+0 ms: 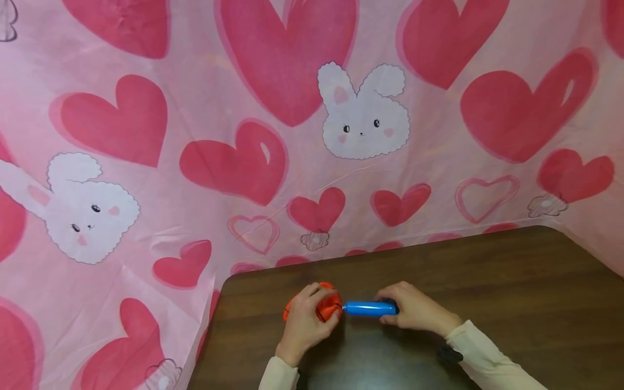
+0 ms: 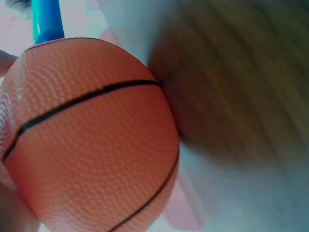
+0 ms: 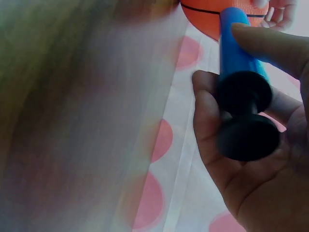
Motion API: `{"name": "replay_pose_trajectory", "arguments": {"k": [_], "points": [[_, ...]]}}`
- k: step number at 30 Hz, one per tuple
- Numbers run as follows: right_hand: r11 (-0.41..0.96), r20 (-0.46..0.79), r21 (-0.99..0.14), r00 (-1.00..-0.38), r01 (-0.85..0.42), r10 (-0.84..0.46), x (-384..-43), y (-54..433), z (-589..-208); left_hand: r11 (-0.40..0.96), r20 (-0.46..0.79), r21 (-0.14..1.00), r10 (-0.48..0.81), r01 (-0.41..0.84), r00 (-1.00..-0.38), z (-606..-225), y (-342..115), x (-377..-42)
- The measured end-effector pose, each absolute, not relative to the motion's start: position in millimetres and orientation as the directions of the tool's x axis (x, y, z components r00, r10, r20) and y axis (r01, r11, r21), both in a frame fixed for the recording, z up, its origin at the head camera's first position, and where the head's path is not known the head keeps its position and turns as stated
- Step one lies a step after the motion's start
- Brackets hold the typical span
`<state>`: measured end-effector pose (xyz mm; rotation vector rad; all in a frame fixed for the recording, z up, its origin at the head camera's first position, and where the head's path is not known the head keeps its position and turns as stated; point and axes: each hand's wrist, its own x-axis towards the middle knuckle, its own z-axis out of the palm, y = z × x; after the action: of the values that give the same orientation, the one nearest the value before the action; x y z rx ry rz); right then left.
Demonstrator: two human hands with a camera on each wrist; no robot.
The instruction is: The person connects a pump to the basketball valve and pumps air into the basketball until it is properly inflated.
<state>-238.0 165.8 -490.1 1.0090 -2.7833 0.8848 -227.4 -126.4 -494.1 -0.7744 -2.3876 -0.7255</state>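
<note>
My left hand (image 1: 304, 325) grips a small orange toy basketball (image 1: 330, 303) with black lines, just above or on the table. Its pebbled surface (image 2: 96, 145) fills much of the left wrist view. A blue hand pump (image 1: 371, 309) lies level to the right of the ball, its narrow tip meeting the ball's side. Whether the tip is inside the ball I cannot tell. My right hand (image 1: 416, 310) holds the pump near its back end, thumb along the blue barrel (image 3: 234, 53). The black handle (image 3: 248, 137) sits near the palm, a short rod showing between it and the barrel.
A dark brown wooden table (image 1: 526, 303) lies under both hands. Behind it and at its left hangs a pink cloth (image 1: 361, 179) printed with hearts and white rabbits. The table's back edge meets the cloth.
</note>
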Motion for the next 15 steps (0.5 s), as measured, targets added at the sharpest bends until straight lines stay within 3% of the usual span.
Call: {"name": "replay_pose_trajectory", "arguments": {"k": [6, 15], "points": [[0.611, 0.279, -0.497, -0.78, -0.616, -0.56, -235, 166, -491, 0.693, 0.685, 0.206, 0.402, 0.691, -0.607, -487, -116, -219], [0.563, 0.301, -0.519, -0.754, -0.643, -0.584, -232, 165, -487, 0.614, 0.693, 0.179, 0.476, 0.769, -0.541, -482, -87, -205]]}}
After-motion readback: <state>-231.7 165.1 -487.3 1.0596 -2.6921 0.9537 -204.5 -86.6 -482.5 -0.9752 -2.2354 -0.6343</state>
